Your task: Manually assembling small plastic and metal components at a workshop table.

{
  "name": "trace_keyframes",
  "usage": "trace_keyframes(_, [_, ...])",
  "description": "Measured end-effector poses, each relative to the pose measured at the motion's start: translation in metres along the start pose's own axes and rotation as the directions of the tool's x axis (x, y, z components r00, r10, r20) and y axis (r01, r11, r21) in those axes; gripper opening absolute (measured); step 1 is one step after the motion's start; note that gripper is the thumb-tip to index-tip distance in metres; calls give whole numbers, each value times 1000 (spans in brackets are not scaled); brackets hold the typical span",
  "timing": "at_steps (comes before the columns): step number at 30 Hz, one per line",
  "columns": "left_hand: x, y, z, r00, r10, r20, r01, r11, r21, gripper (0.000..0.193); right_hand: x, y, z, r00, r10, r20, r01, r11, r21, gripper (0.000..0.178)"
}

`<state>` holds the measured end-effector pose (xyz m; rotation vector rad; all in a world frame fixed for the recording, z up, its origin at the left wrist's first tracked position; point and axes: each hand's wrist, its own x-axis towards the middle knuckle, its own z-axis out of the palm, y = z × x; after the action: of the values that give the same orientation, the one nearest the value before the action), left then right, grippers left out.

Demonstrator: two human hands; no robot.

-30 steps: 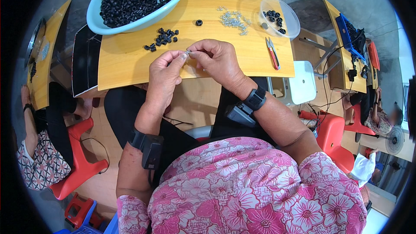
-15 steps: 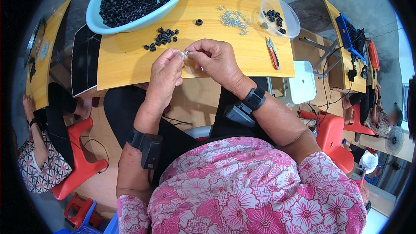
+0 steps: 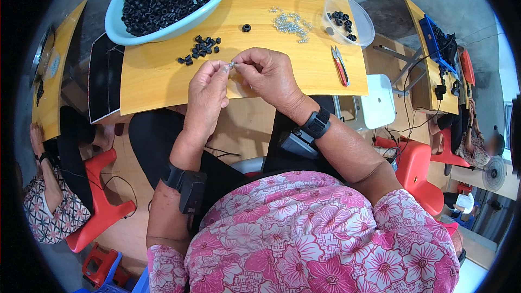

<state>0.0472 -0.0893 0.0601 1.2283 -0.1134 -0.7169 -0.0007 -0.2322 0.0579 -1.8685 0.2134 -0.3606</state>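
Both grips closed: left hand (image 3: pixel 206 89) and right hand (image 3: pixel 271 78) pinch one small metal piece (image 3: pixel 232 65) at the fingertips, upper middle of frame, over the worktop (image 3: pixel 320 76). Loose black rings (image 3: pixel 203 48) just upper left of it, snips (image 3: pixel 340 66) upper right, light-blue basin (image 3: pixel 179 31) upper left corner.

1. Twelve o'clock: a yellow wooden surface (image 3: pixel 260 13).
2. Two o'clock: a plain grey wall (image 3: pixel 477 16).
3. Between two and three: a white stool (image 3: pixel 381 100).
4. Between three and four: a red plastic chair (image 3: pixel 415 173).
5. Eight o'clock: another red seat (image 3: pixel 103 211) on tan floor (image 3: pixel 124 228).
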Motion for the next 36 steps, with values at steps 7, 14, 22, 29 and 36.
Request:
trace_keyframes(7, [3,-6,-2,994,91,-55,-81,985,154,13,0,-6,0,983,-175,-46,166,974,-153,8])
trace_keyframes(14, [2,-2,4,994,78,-76,-65,986,157,15,1,-8,0,982,-186,-43,176,968,-180,8])
trace_keyframes(22, [3,-2,1,997,66,-49,-62,995,84,18,4,-7,-1,988,-150,-25,143,972,-187,8])
trace_keyframes(29, [4,4,-1,999,-31,18,30,999,36,19,4,-4,-3,997,-56,61,56,998,-10,10])
trace_keyframes(36, [4,0,0,1000,17,3,-17,996,83,18,4,-8,-5,991,72,117,-88,986,144,10])
